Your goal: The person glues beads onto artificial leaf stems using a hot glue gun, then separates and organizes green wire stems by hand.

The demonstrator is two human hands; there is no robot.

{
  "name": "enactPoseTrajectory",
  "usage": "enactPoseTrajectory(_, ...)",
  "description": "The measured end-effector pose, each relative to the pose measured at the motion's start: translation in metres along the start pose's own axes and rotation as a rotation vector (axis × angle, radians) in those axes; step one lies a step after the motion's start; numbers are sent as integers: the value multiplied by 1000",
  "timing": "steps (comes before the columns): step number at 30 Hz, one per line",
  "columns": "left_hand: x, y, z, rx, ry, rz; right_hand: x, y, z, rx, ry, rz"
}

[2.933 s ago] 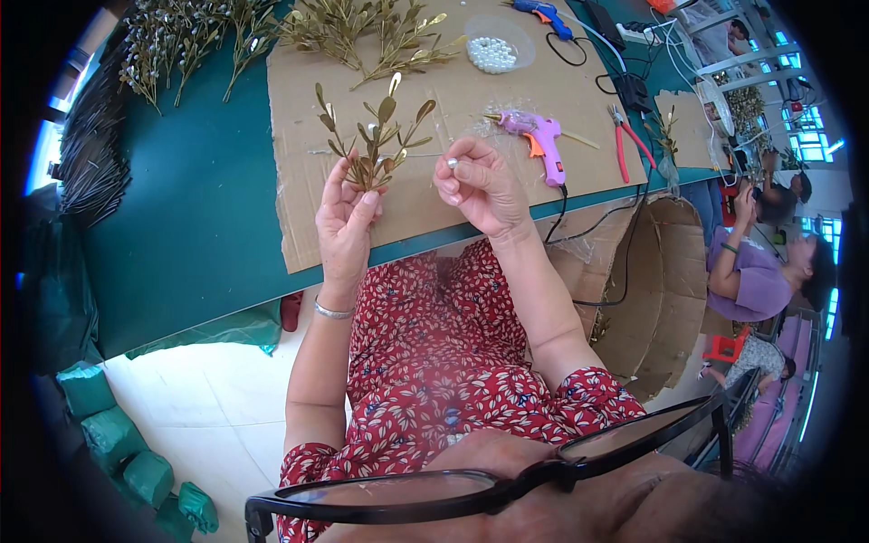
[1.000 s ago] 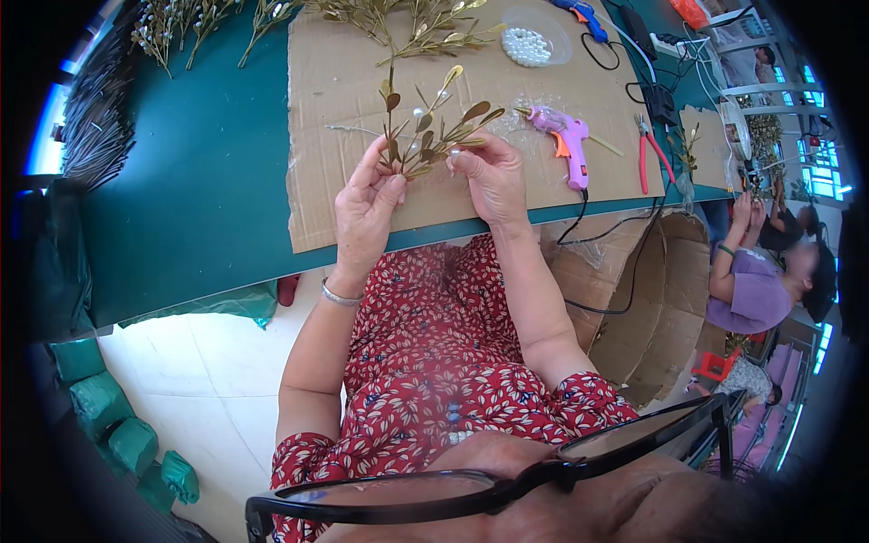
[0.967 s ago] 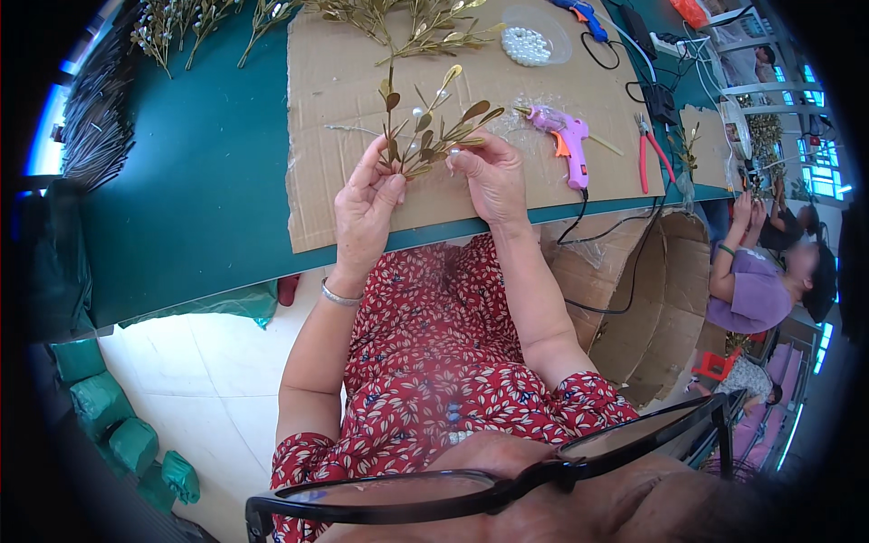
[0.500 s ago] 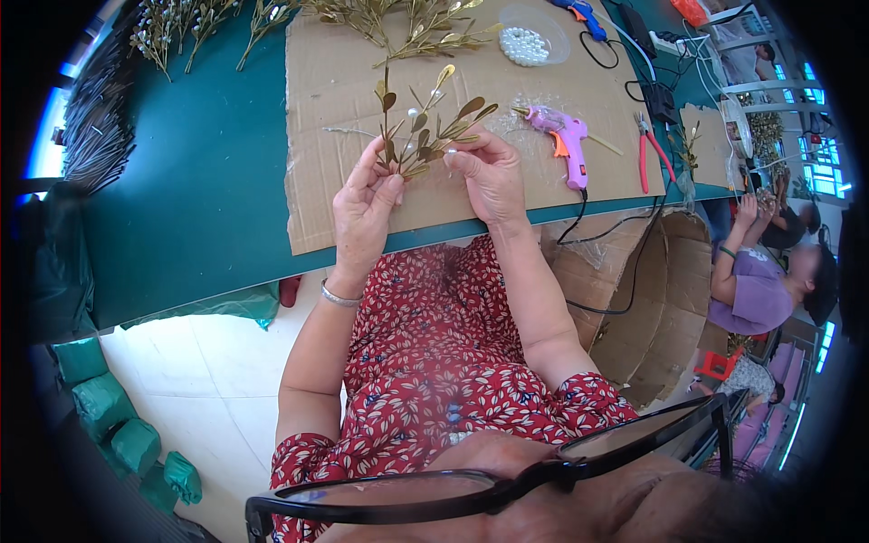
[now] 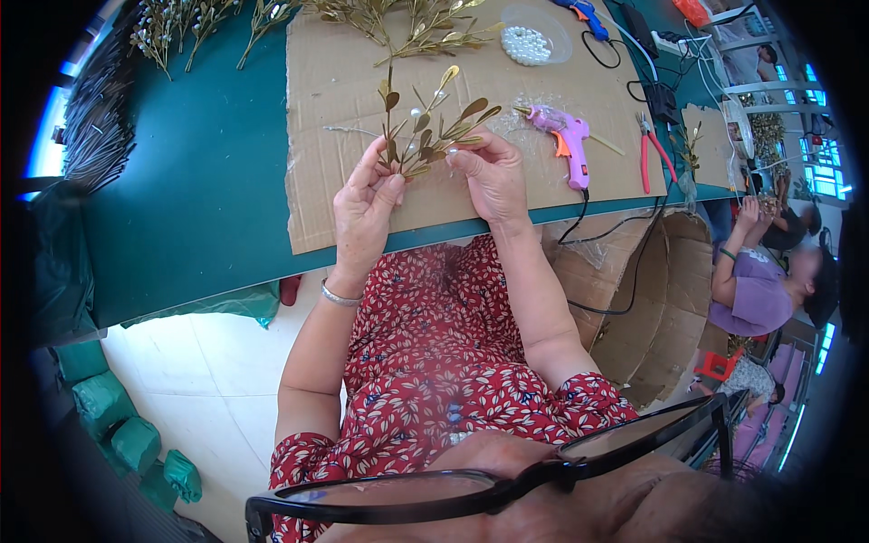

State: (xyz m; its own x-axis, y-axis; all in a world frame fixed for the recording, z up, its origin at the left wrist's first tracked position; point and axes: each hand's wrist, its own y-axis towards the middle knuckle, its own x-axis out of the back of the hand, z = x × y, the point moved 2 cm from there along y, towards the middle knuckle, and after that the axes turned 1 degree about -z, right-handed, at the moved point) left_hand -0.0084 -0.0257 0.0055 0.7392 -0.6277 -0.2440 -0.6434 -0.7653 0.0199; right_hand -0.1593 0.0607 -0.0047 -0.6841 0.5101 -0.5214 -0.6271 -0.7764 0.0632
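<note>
Over the near edge of the cardboard sheet (image 5: 344,217), my left hand (image 5: 362,208) is closed on the lower part of a gold artificial leaf sprig (image 5: 424,138). Its long oval leaves fan upward, with a white pearl bead (image 5: 415,113) among them. My right hand (image 5: 496,176) pinches a small white pearl bead (image 5: 452,154) between thumb and forefinger, right beside the sprig's right-hand leaves. Whether that bead touches a leaf, I cannot tell. To the right lies a purple hot glue gun (image 5: 563,136) with an orange trigger, its nozzle pointing left.
Beyond my hands are a clear dish of pearl beads (image 5: 528,45) and more gold branches (image 5: 398,36). Red-handled pliers (image 5: 654,154), a blue glue gun (image 5: 584,16) and cables lie right. Dark stems (image 5: 95,127) are heaped left. A cardboard box (image 5: 652,299) stands below the table; a co-worker (image 5: 756,285) sits right.
The sprig's tips have shifted very slightly to the right. Both hands keep nearly the same place and grip.
</note>
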Motion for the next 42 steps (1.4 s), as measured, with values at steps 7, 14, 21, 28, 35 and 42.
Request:
enactPoseTrajectory(7,0,-1,-2,7,39,10,0,-1,1,-5,-14,-15)
enactPoseTrajectory(14,0,-1,0,7,39,16,-1,0,1,14,-54,-7)
enactPoseTrajectory(21,0,-3,-1,11,45,3,-2,-2,1,25,-34,0)
enactPoseTrajectory(28,-4,-1,1,10,11,14,0,-2,3,32,-40,-16)
enactPoseTrajectory(35,11,-2,6,14,-41,-22,-1,-1,-19,-44,-50,-54)
enactPoseTrajectory(42,11,5,12,-38,-129,85,6,4,-17,13,113,50)
